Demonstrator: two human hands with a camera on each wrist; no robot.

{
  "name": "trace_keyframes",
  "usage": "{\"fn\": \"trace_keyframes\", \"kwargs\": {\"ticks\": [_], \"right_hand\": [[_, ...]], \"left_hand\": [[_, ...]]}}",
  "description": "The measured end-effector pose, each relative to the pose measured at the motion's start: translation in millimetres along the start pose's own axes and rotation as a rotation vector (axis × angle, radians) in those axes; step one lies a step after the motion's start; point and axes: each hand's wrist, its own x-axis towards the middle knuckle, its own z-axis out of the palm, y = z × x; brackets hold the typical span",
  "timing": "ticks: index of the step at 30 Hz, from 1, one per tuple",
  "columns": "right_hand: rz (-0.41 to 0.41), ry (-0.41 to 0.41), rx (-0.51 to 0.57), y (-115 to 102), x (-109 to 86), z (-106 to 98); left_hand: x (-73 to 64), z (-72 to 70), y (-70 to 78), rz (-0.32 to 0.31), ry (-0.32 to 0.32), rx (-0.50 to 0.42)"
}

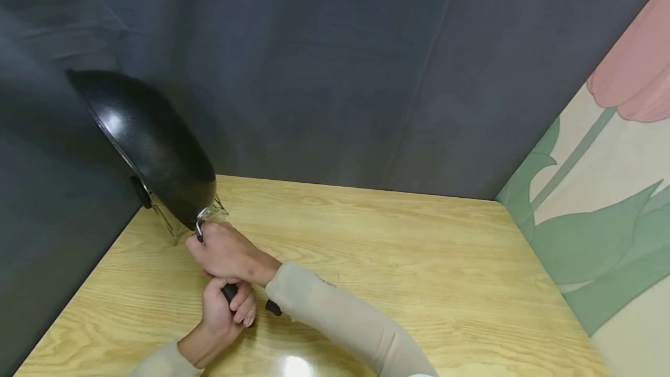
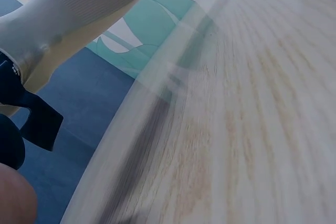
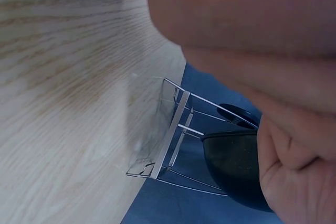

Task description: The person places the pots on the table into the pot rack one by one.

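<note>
A black wok (image 1: 157,144) is tilted steeply on the left, its outer bottom turned to the right and its rim to the left. My right hand (image 1: 225,252) grips its handle just below the metal bracket (image 1: 201,220). Close under that, my left hand (image 1: 227,310) curls round the handle's lower part; a bit of the black handle (image 1: 229,291) shows between thumb and fingers. A wire rack (image 1: 170,223) stands behind and beneath the wok. In the right wrist view, the dark wok (image 3: 231,163) overlaps the rack (image 3: 184,124).
A black rounded piece (image 1: 140,192) shows at the rack's left side. The wood-grain table (image 1: 392,260) meets a dark curtain (image 1: 340,74) at the back and left. On the right hangs a flower-patterned cloth (image 1: 602,220). A black mount (image 2: 42,124) sits at my right wrist.
</note>
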Motion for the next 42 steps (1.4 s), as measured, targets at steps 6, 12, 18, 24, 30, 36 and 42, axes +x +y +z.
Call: {"fn": "trace_keyframes", "kwargs": {"ticks": [6, 12, 18, 24, 30, 36, 42], "right_hand": [[-0.003, -0.009, -0.006, -1, 1.8, 2], [0.019, -0.027, -0.012, -1, 0.5, 4], [0.048, -0.043, 0.015, 0, -1.1, 5], [0.046, -0.052, 0.009, 2, -1.1, 7], [0.047, -0.054, 0.016, 5, -2.8, 10], [0.035, -0.056, 0.007, 6, -2.9, 13], [0.054, -0.058, 0.000, 4, -1.6, 14]], "left_hand": [[-1.9, -0.7, 0.8, 0.010, 0.004, -0.012], [-4.2, -0.9, -1.1, -0.006, 0.008, -0.034], [-6.2, -2.4, -2.5, -0.018, 0.017, -0.034], [-7.5, -3.2, -4.2, -0.037, 0.049, -0.046], [-10.6, -2.2, -6.6, -0.060, 0.065, -0.038], [-12.3, -2.1, -6.6, -0.064, 0.075, -0.038], [-13.2, -4.3, -5.6, -0.064, 0.080, -0.055]]}}
